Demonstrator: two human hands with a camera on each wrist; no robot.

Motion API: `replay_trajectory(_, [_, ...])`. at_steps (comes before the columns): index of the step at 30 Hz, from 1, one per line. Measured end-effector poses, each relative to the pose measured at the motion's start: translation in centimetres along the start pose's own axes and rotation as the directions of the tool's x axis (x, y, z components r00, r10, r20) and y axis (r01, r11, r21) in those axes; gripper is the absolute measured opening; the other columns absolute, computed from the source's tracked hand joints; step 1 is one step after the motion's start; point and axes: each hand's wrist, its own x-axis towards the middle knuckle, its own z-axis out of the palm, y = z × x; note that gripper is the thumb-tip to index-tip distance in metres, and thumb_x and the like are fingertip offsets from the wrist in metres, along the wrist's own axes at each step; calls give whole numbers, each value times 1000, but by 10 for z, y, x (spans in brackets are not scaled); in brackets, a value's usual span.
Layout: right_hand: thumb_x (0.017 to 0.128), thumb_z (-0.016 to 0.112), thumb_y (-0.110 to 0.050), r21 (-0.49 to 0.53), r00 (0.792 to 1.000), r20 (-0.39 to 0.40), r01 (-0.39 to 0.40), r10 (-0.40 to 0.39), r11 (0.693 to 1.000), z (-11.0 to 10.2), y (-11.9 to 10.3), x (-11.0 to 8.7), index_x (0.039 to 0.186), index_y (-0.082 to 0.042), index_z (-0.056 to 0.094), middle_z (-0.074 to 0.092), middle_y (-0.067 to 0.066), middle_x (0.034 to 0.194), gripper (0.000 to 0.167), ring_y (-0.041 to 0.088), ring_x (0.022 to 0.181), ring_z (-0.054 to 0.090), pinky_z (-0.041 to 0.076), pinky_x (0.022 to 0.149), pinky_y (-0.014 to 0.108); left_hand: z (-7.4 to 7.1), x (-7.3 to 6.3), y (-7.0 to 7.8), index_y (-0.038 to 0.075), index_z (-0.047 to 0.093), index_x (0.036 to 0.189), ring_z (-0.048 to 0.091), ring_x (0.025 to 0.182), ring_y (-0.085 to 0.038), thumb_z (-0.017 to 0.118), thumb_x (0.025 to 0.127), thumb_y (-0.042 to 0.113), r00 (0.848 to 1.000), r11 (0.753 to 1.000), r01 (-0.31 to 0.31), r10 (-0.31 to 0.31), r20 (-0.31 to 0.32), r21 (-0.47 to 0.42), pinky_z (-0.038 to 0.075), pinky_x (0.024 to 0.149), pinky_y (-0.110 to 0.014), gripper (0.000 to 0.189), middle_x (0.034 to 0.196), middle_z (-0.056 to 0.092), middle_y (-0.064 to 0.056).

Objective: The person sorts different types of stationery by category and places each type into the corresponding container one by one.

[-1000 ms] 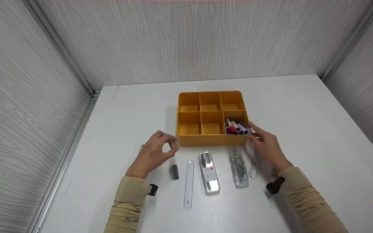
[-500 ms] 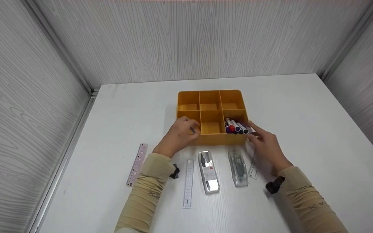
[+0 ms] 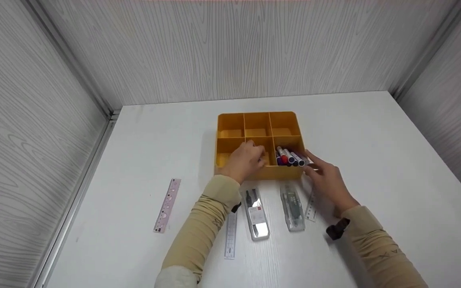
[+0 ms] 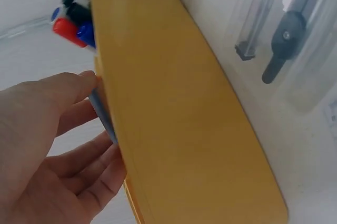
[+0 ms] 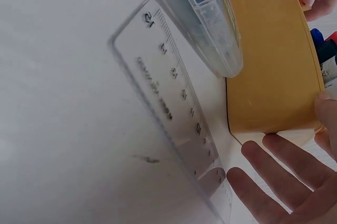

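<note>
My left hand (image 3: 243, 160) reaches over the front middle compartment of a yellow six-compartment organizer box (image 3: 280, 173). Its thumb and fingers pinch a small grey-blue block (image 4: 103, 117), seen edge-on beside the box wall in the left wrist view. The right hand (image 3: 328, 184) holds the box at its front right corner, thumb at the rim and fingers along the side. Several markers (image 3: 288, 157) with red, blue and dark ends lie in the front right compartment, close to that thumb.
In front of the box lie two clear cases, a compass case (image 3: 257, 216) and a darker one (image 3: 293, 208). A clear ruler (image 3: 230, 240) lies partly under the left forearm. Another clear ruler (image 5: 163, 81) is near the right hand; a pink ruler (image 3: 167, 206) lies left.
The left hand has moved right and away from me, from beside the box to over its front middle compartment, carrying the block. Its forearm now covers the other dark block. My right hand stays put.
</note>
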Motion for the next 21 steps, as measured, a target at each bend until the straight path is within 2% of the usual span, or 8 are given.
replay_trajectory(3, [101,56,-33,-22,999,-22,45,-45,999,1,0,0,153,-35,34,63,15,134,56,30,110,68,54,92,45,1,6,3,13,70,110,62,100,-23,66,96,30,1000,990,-13,12,6,144,54,90,-34,22,108,66,-7])
replay_trajectory(7, [101,57,-33,-48,995,-48,85,-87,995,1,0,-1,153,-29,36,65,19,130,56,33,107,70,55,91,47,-2,14,7,18,74,111,66,103,-23,71,92,21,998,958,-55,49,26,282,54,90,-39,19,110,71,-4])
replay_trajectory(12, [102,56,-31,-33,998,-30,59,-60,998,-1,0,-1,153,-33,35,63,18,132,56,33,111,68,54,92,47,-3,25,10,21,77,105,67,103,-18,73,89,11,994,943,-72,41,102,326,51,96,-42,19,111,73,2])
replay_trajectory(16, [101,57,-30,-7,999,-15,36,-36,999,0,-1,-1,153,-37,34,62,17,134,57,33,114,67,53,95,48,0,35,11,20,78,95,69,99,-18,71,90,9,987,918,-74,12,161,388,49,100,-46,14,106,75,4])
replay_trajectory(18, [101,57,-31,1,1000,-11,28,-28,1000,-1,-1,0,153,-38,33,61,17,135,57,33,115,66,53,96,48,2,40,11,20,78,90,70,97,-19,70,91,9,983,903,-83,6,181,422,50,99,-48,14,103,76,3])
replay_trajectory(21, [101,57,-31,-3,999,-17,35,-35,999,-1,-1,0,153,-36,34,62,17,135,57,33,115,66,52,97,48,3,44,11,18,78,87,71,96,-21,68,91,7,979,897,-91,1,204,433,52,97,-50,15,103,76,1])
